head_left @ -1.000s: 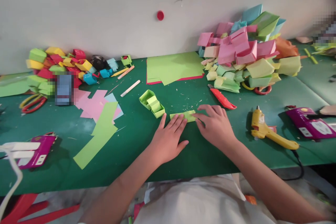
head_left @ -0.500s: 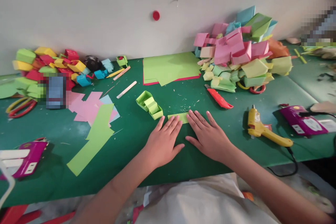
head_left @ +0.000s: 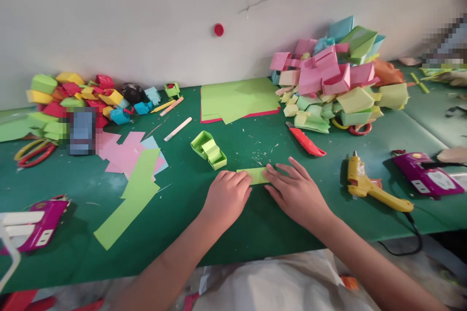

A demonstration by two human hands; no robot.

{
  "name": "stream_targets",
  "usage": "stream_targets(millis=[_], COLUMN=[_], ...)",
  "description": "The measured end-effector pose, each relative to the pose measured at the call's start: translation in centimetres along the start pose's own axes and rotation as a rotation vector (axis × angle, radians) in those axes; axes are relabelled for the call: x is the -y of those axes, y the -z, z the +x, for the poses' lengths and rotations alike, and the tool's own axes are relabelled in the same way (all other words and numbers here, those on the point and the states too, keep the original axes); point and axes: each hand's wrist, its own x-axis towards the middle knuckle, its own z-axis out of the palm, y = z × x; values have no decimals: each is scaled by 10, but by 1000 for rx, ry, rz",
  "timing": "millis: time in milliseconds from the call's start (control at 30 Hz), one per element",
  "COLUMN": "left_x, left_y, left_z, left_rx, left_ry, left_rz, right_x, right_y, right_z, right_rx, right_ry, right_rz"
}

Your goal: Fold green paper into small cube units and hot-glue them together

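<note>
A small light-green paper strip (head_left: 257,175) lies flat on the green table in front of me. My left hand (head_left: 228,197) is at its left end, with the fingers curled in and the thumb tucked close; the fingertips cover that end. At the right end rests my right hand (head_left: 294,189), its index fingertip on the paper and the other fingers spread apart. Just beyond my left hand stands a folded green paper piece (head_left: 208,149) made of two small open boxes joined by a folded strip.
Green and red sheets (head_left: 239,99) lie by the wall. A red utility knife (head_left: 305,140) and a yellow glue gun (head_left: 375,184) with its cord are on the right. Folded paper boxes (head_left: 321,73) are heaped behind. Cut green paper (head_left: 127,199) and scissors (head_left: 36,151) lie left.
My left hand has gone from flat to curled fingers at the strip's left end. My right hand's fingers have lifted and spread, uncovering more of the strip. The view has tilted slightly.
</note>
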Motion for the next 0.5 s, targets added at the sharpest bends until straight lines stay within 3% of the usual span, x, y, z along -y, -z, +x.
stream_targets(millis=[300, 500], left_x=[4, 5], left_y=[-6, -12], left_z=[1, 9], left_rx=[-32, -97], left_ry=[-95, -13], left_rz=[58, 79], right_x=[-4, -8], right_y=[-1, 2], right_z=[3, 17], right_rx=[-65, -23], right_ry=[50, 48], right_rz=[21, 73])
